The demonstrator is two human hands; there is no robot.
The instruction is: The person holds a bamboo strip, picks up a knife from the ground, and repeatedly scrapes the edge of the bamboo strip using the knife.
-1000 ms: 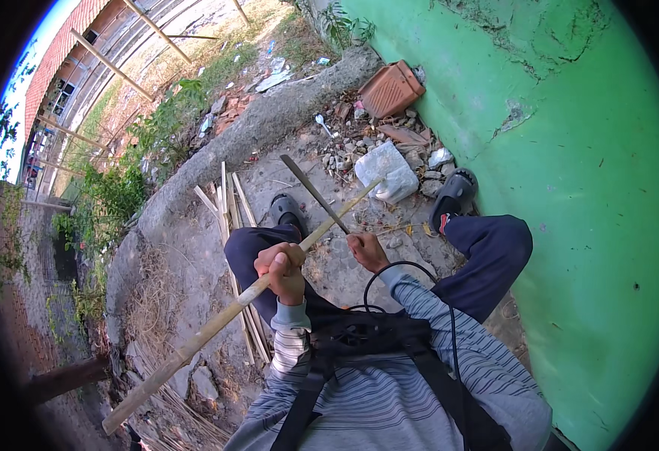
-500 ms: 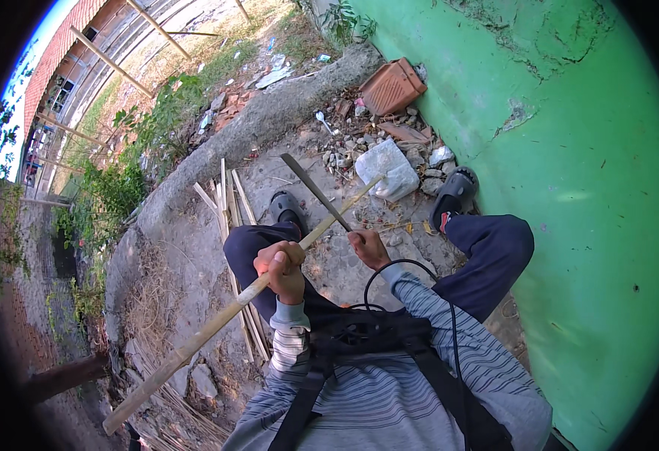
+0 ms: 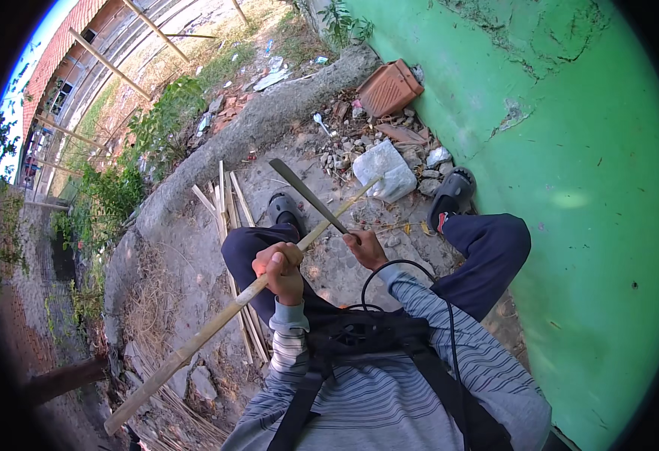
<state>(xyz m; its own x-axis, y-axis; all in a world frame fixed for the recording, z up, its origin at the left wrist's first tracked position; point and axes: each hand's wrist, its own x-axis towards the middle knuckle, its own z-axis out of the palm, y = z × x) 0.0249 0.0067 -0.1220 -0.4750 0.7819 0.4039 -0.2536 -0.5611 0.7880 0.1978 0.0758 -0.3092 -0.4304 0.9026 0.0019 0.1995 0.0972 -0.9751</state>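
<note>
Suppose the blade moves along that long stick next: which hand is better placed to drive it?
Probably the right hand: it holds the blade, which crosses the long stick in this view. The left hand is occupied, closed around the stick.

Green wall [image 3: 592,248]: is blocking rightward.
Blade [image 3: 305,192], pole [image 3: 224,314]: are crossing ahead.
Ground [image 3: 183,270]: is lying open left of slats [image 3: 223,197].

So it's all outdoors: a bright green plastered wall [image 3: 592,248] takes up the right side, pretty chipped toward the top, with a soft patch of light on it. Floor's rough, worn concrete [image 3: 198,282], edged by a chunky curving cement curb [image 3: 232,143]. Beyond that, a sunlit grassy yard [image 3: 209,52] and a building [image 3: 72,77] with a red tiled roof [image 3: 48,64].
</note>
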